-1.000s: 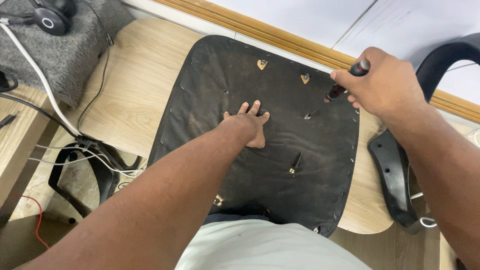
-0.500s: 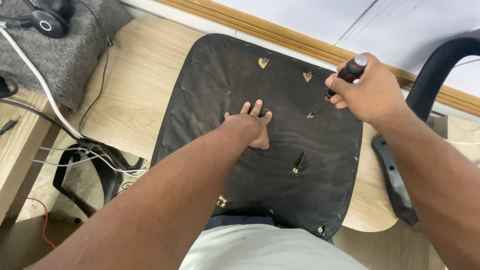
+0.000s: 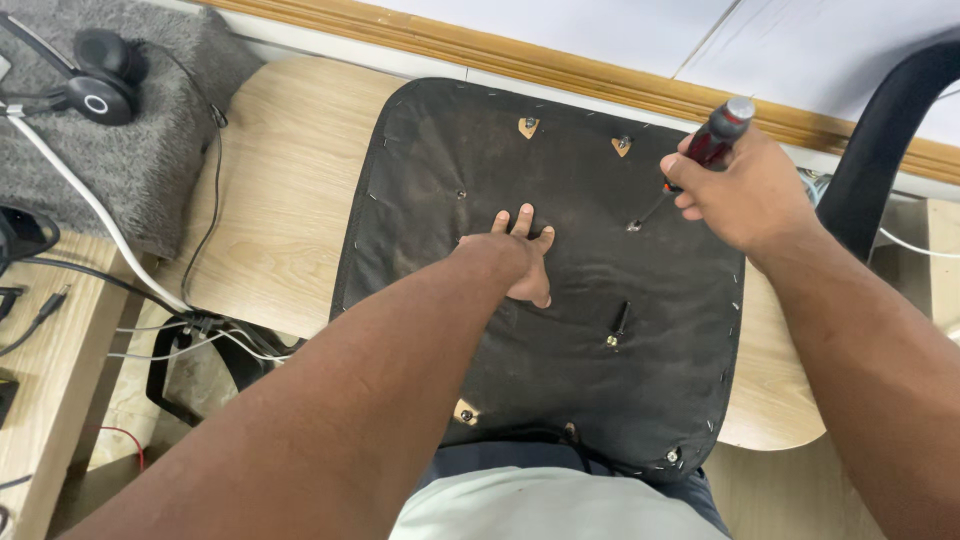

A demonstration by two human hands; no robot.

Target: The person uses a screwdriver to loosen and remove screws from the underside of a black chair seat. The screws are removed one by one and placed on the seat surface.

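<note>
Screwdriver (image 3: 700, 165) slants, handle up-right, tip down-left on one upright bolt (image 3: 633, 225) in black seat pad (image 3: 560, 360). Right hand (image 3: 745, 190) clamped on handle. Left hand (image 3: 515, 255) flat, fingers together, mid-pad. One loose bolt (image 3: 617, 325) lies nearer the person.

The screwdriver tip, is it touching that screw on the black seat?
Touching. In the head view the screwdriver tip meets the screw, held by the right hand.

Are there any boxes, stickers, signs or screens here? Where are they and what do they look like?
None that I can see: no boxes, stickers, signs or screens.
Only a black seat pad on a pale wooden table, a headset at far left, and cables.
</note>
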